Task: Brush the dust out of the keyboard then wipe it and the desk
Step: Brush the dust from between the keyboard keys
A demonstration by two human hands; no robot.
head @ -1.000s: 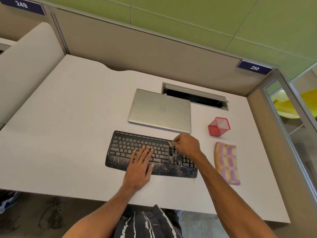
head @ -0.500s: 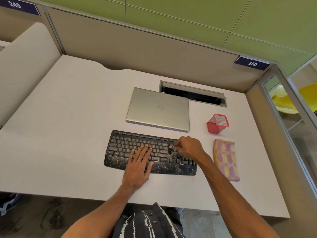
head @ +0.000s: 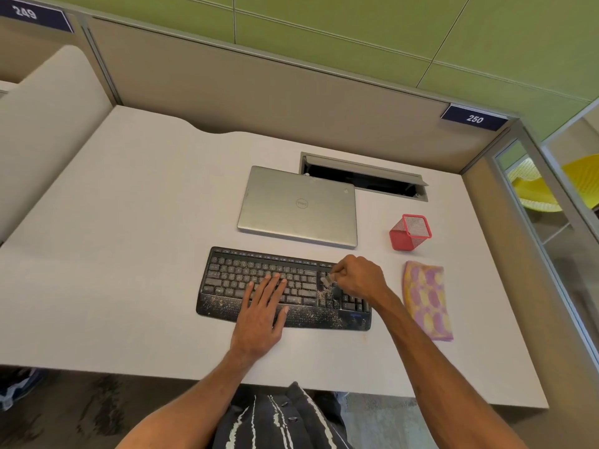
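While the left hand (head: pixel 262 315) is lying flat with straight fingers across the middle keys and palm rest of the keyboard (head: pixel 259 270), the right hand (head: pixel 356 278) is curling round a small brush (head: pixel 327 280) (only its pale tip is showing beyond the knuckles) and is holding that tip against the keys where the main block is meeting the number pad. The keyboard is sitting near the front edge of the table (head: pixel 129 254), with pale dust (head: pixel 322 294) gathering just below the brush tip and speckling the palm rest.

Containers: a red mesh pen cup (head: pixel 410 231) is standing to the right of the closed laptop (head: pixel 298 205), its open mouth showing only mesh walls. Behind the laptop a cable recess (head: pixel 363 181) is lying open, its inside too dark to read. A pink and yellow cloth (head: pixel 426 299) is resting flat just right of the keyboard.

Compared with one second ago, the right hand is working slightly nearer the person, having come down from the keyboard's back row. The left hand is staying in place.
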